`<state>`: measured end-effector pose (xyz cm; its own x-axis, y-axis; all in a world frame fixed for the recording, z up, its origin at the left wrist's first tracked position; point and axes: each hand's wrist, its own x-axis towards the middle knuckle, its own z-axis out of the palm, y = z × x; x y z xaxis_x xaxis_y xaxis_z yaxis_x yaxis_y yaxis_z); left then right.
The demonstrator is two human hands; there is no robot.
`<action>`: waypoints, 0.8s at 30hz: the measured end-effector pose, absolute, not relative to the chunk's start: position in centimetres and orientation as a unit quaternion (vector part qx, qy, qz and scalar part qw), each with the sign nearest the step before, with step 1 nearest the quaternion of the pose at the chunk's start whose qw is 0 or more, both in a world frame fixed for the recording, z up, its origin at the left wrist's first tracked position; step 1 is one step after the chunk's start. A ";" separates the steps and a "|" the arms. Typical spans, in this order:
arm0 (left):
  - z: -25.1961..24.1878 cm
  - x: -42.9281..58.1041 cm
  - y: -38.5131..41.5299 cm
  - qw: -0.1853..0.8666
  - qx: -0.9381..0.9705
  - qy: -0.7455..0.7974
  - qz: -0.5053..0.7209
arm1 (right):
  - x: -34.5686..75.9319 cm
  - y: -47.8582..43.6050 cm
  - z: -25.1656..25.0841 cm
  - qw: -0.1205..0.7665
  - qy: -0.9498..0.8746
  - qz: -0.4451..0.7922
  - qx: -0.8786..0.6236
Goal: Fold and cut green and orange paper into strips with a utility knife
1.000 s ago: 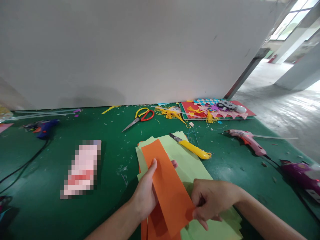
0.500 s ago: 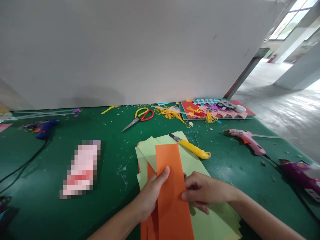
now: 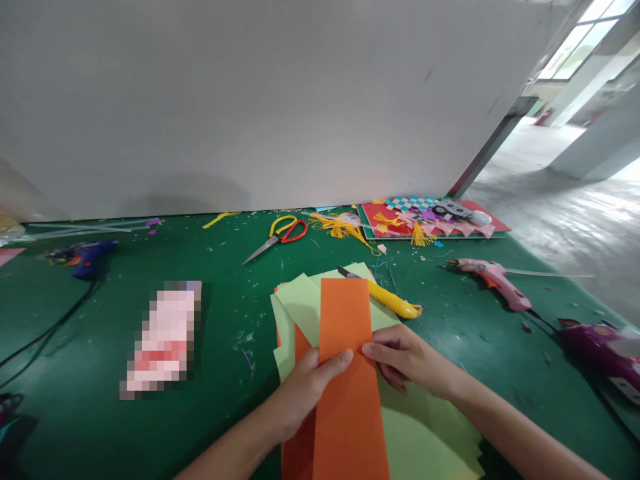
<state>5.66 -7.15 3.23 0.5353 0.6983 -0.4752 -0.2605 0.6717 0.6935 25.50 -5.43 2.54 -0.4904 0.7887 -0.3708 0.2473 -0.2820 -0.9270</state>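
An orange paper strip (image 3: 347, 413) lies lengthwise between my two hands, above a pile of light green sheets (image 3: 420, 427). My left hand (image 3: 313, 390) grips its left side, thumb on top and fingers hidden beneath. At the strip's right edge, my right hand (image 3: 403, 357) pinches the paper between thumb and bent fingers. More orange paper (image 3: 301, 437) shows under my left hand. Just beyond the strip's upper end, a yellow utility knife (image 3: 393, 299) rests on the green sheets, its blade partly out and pointing left.
Scissors (image 3: 280, 237) with red and yellow handles lie farther back. A pink glue gun (image 3: 493, 280) and a purple tool (image 3: 603, 353) are on the right, a blue glue gun (image 3: 90, 257) on the left. Papers and tassels (image 3: 423, 233) lie against the wall.
The orange strip has shifted slightly away from me and to the right. My right hand has moved up along its edge, and my left thumb reaches farther across it.
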 end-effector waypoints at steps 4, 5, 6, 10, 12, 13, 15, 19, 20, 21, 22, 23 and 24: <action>3.5 5.6 -7.2 0.823 0.370 0.341 0.264 | 25.6 -5.3 2.6 0.234 -0.571 0.624 -0.479; 3.5 5.6 -7.2 0.821 0.378 0.336 0.264 | 25.7 -5.3 2.6 0.236 -0.570 0.625 -0.479; 3.5 5.5 -7.2 0.820 0.381 0.336 0.264 | 25.7 -5.4 2.6 0.236 -0.570 0.626 -0.477; 3.2 5.4 -7.1 0.825 0.383 0.336 0.246 | 25.7 -5.3 2.7 0.249 -0.565 0.637 -0.461; 3.0 5.2 -7.1 0.824 0.393 0.332 0.238 | 25.8 -5.2 2.8 0.260 -0.563 0.636 -0.459; 3.0 5.2 -7.0 0.819 0.404 0.333 0.235 | 25.8 -5.1 2.9 0.265 -0.562 0.633 -0.461; 2.9 5.1 -7.1 0.807 0.432 0.333 0.228 | 25.9 -4.9 3.2 0.275 -0.561 0.625 -0.469; 2.9 5.0 -7.2 0.795 0.470 0.318 0.216 | 26.1 -4.5 3.4 0.306 -0.540 0.617 -0.484; 2.9 4.9 -7.2 0.794 0.474 0.314 0.215 | 26.2 -4.4 3.4 0.318 -0.532 0.615 -0.488; 2.9 4.9 -7.2 0.793 0.479 0.310 0.214 | 26.2 -4.3 3.4 0.329 -0.526 0.612 -0.491; 2.9 4.9 -7.1 0.792 0.485 0.304 0.211 | 26.2 -4.3 3.4 0.342 -0.521 0.607 -0.493; 3.0 4.9 -7.1 0.792 0.489 0.299 0.210 | 26.3 -4.2 3.3 0.355 -0.517 0.601 -0.495; 3.0 4.9 -7.1 0.793 0.491 0.296 0.207 | 26.3 -4.2 3.3 0.367 -0.513 0.596 -0.497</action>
